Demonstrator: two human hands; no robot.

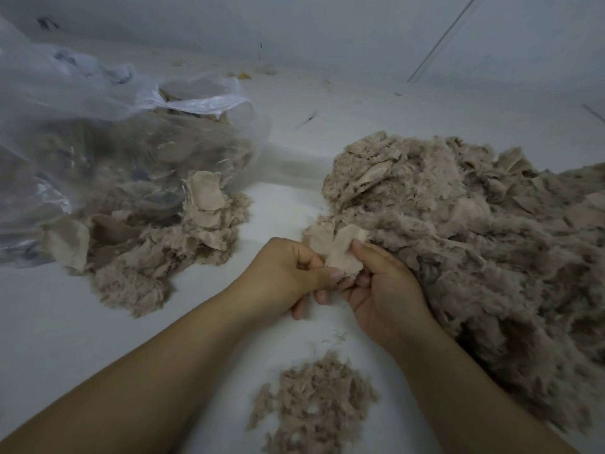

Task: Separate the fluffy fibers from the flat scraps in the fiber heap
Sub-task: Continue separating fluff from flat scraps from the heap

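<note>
A smooth white floor [98,339] fills the near and middle ground, matt and evenly lit by dim, bluish-grey light with soft shadows. At the far edge it meets a plain pale grey wall [327,27]. A thin straight light-coloured strip [442,40] runs diagonally up the wall at the right. Small yellowish crumbs and dark specks of litter [244,75] lie scattered along the floor near the foot of the wall.
</note>
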